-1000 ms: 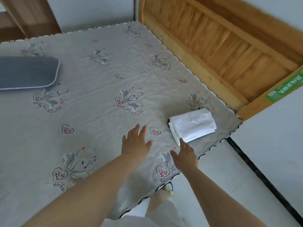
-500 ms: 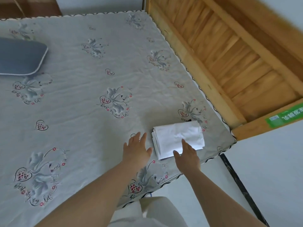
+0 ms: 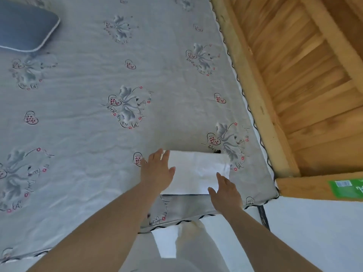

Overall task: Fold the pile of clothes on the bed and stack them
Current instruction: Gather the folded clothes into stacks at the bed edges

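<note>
A folded white cloth (image 3: 198, 169) lies near the front right corner of the bed (image 3: 94, 134), which has a grey sheet with flower and heart prints. My left hand (image 3: 157, 171) lies flat with straight fingers over the cloth's left end. My right hand (image 3: 225, 191) reaches to the cloth's front right edge, fingers straight, touching it. Neither hand grips anything. No other clothes show on the bed.
A grey pillow (image 3: 23, 24) lies at the far left of the bed. A wooden headboard or frame (image 3: 294, 85) runs along the right side, with a green label (image 3: 345, 188) on its rail. Pale floor (image 3: 314, 232) lies beyond the bed's corner. My light trousers (image 3: 186, 248) show below.
Both hands moved forward from the bare sheet onto the folded white cloth, left hand onto its left end, right hand onto its front edge. The view shifted closer to the corner.
</note>
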